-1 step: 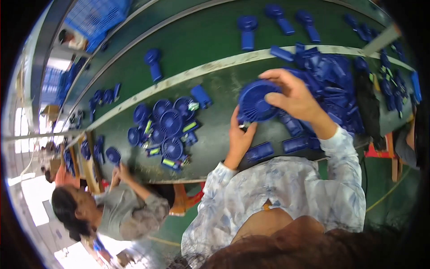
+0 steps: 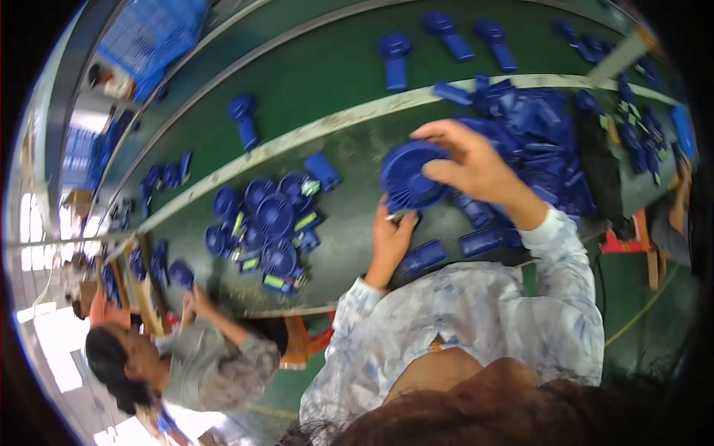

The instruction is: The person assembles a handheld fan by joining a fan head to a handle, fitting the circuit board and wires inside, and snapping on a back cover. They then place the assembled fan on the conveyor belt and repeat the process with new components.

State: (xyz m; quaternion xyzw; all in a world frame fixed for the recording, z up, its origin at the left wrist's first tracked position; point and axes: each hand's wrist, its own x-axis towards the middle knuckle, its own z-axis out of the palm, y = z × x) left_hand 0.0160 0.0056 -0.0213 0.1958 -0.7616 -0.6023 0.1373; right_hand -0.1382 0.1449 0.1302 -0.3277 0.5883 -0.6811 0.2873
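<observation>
Between my hands, above the dark green bench, is a blue handheld fan's round grille head. My right hand grips its right rim, thumb across the face and fingers behind the upper edge. My left hand pinches the small lower end beneath the head; its fingertips are partly hidden. To the left lies a heap of blue fan heads with exposed inner parts and yellow-green pieces. A pile of blue handle shells lies right of my right hand. Closer to me, a single blue shell rests by the bench edge.
Beyond a pale rail runs a green conveyor belt carrying whole blue fans. A post stands far right. A co-worker sits at left holding a fan; another person's arm shows at right.
The whole view has shifted slightly, so most things sit a little further left. Both my hands keep their hold on the fan head, which is tilted slightly differently.
</observation>
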